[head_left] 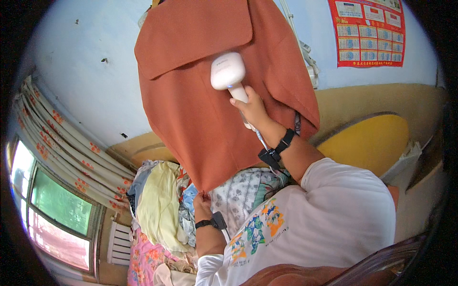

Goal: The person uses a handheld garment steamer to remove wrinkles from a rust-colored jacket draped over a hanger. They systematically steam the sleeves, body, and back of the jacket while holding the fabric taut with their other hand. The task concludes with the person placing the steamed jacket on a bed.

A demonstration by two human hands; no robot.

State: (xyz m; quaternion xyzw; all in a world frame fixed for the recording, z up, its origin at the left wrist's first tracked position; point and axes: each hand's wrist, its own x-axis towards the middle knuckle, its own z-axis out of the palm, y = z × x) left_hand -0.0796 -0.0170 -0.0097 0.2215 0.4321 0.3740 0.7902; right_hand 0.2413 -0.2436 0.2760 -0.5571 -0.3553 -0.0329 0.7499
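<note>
A rust-brown coat point(191, 114) hangs in front of me, its wide flap folded over at the top. My right hand point(254, 106) is wrapped round the handle of a white handheld garment steamer point(228, 71), whose head lies against the cloth just below the flap. A small blue light shows on its neck, and a cord runs down past my wrist. Lower down, my left hand point(202, 200) pinches the bottom edge of the coat and draws it into a point toward me. Both wrists wear black straps.
Behind the coat's hem lies a heap of clothes, with a pale yellow garment point(160, 205) and a patterned white cloth point(238, 190). A flowered curtain point(62, 138) and window point(59, 202) are at the left. A yellow headboard point(367, 140) and red calendar point(369, 35) are at the right.
</note>
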